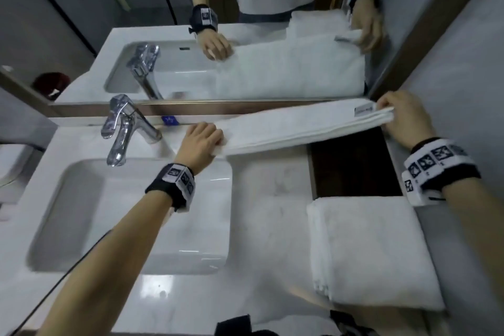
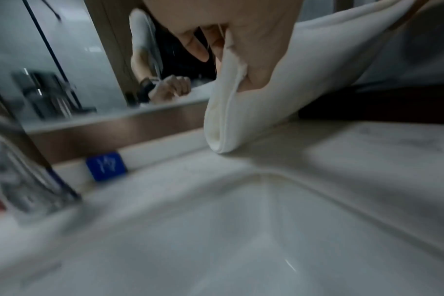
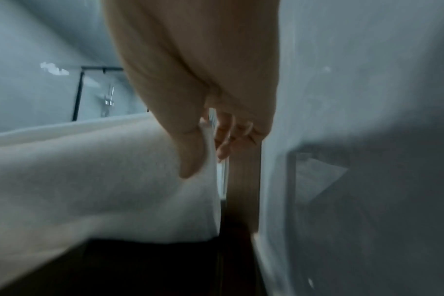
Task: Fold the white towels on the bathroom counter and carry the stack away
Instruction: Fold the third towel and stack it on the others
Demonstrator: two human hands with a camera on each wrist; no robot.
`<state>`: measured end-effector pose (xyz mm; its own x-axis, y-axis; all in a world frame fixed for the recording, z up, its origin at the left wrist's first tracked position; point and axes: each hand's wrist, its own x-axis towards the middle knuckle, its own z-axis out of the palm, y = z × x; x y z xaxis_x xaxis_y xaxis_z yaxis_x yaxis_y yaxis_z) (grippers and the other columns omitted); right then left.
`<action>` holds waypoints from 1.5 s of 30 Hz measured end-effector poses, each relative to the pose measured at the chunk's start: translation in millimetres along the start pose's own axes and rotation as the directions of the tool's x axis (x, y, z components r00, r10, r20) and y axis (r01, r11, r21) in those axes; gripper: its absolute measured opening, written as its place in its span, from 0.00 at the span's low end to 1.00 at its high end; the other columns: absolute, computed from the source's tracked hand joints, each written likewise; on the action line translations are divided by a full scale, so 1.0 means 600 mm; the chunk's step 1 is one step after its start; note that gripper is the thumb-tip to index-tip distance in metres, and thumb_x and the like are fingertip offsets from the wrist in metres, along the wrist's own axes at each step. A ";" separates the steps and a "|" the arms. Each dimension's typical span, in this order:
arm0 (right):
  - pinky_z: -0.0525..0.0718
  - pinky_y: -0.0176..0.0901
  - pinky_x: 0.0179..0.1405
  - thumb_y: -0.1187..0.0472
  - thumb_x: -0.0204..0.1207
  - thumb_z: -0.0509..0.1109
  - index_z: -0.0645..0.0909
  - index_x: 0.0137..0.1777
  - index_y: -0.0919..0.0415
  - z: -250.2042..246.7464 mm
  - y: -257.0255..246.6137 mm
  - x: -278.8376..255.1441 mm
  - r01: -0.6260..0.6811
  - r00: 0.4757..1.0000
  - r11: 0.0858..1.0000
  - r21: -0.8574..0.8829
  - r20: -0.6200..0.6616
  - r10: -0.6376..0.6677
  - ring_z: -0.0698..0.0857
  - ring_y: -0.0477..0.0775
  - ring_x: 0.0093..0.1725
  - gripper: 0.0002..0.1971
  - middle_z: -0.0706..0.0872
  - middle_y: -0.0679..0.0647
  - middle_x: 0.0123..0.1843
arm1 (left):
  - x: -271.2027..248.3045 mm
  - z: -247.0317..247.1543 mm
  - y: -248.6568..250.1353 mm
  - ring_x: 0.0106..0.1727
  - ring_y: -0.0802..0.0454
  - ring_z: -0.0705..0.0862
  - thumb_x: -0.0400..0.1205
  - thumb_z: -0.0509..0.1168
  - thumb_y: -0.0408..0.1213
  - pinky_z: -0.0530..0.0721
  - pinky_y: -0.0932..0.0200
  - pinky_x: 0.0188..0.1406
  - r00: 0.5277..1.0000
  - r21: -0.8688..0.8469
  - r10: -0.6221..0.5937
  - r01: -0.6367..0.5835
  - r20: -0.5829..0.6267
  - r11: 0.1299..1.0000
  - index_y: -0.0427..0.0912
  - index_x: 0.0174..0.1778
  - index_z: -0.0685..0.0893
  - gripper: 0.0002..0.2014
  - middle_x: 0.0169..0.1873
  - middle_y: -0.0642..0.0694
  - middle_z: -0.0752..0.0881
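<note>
A long white towel (image 1: 300,127), folded lengthwise, is stretched just above the back of the counter in front of the mirror. My left hand (image 1: 203,139) grips its left end beside the faucet; in the left wrist view my left hand (image 2: 243,50) pinches the layered edge of the towel (image 2: 304,80), whose lower corner touches the counter. My right hand (image 1: 401,117) pinches the right end near a grey label, close to the wall; in the right wrist view my right hand's thumb (image 3: 190,152) presses on the towel (image 3: 89,180). A folded white towel stack (image 1: 373,254) lies on the counter at the front right.
A white sink basin (image 1: 131,215) sits left of centre with a chrome faucet (image 1: 122,131) behind it. A dark rectangular opening (image 1: 354,163) lies in the counter under the towel's right half. A grey wall (image 1: 463,76) closes the right side. A small blue tag (image 1: 169,120) sits below the mirror.
</note>
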<state>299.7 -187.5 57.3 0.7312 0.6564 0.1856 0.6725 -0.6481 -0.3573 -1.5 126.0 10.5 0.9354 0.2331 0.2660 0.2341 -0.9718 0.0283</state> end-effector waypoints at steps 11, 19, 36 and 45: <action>0.80 0.55 0.63 0.79 0.73 0.59 0.82 0.40 0.55 0.055 0.010 -0.071 -0.268 0.830 0.930 -0.253 0.429 0.356 0.79 0.67 0.61 0.18 0.79 0.63 0.62 | -0.097 0.086 0.046 0.57 0.46 0.77 0.61 0.61 0.23 0.70 0.54 0.62 0.865 -0.101 0.046 0.005 0.499 0.995 0.43 0.55 0.79 0.25 0.51 0.48 0.81; 0.71 0.55 0.71 0.73 0.74 0.63 0.82 0.57 0.64 0.061 -0.028 -0.033 -0.158 0.968 0.987 -0.035 0.190 0.162 0.74 0.67 0.68 0.14 0.76 0.65 0.68 | 0.011 0.080 0.108 0.76 0.37 0.69 0.81 0.59 0.29 0.66 0.48 0.75 0.969 -0.316 -0.120 0.186 0.218 0.930 0.33 0.76 0.66 0.26 0.74 0.34 0.72; 0.40 0.73 0.78 0.29 0.76 0.43 0.36 0.80 0.34 0.174 0.004 -0.014 -0.007 0.817 0.992 -0.129 0.570 0.080 0.30 0.45 0.82 0.35 0.31 0.34 0.82 | 0.039 0.191 0.132 0.81 0.38 0.29 0.78 0.33 0.70 0.37 0.28 0.78 0.797 -0.013 -0.389 0.445 0.461 0.896 0.61 0.80 0.34 0.36 0.82 0.51 0.32; 0.43 0.70 0.79 0.29 0.76 0.47 0.38 0.81 0.35 0.159 0.019 -0.019 -0.054 0.812 0.991 -0.120 0.572 0.114 0.32 0.47 0.83 0.36 0.32 0.35 0.83 | 0.071 0.167 0.151 0.82 0.42 0.31 0.83 0.43 0.61 0.37 0.31 0.80 0.841 -0.167 -0.233 0.352 0.488 0.921 0.45 0.83 0.38 0.37 0.83 0.46 0.34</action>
<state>288.2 -165.4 -35.9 0.6048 0.6804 -0.4138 0.6407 -0.7244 -0.2546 86.1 51.2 -72.2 0.8615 0.4400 -0.2533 0.5007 -0.8188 0.2806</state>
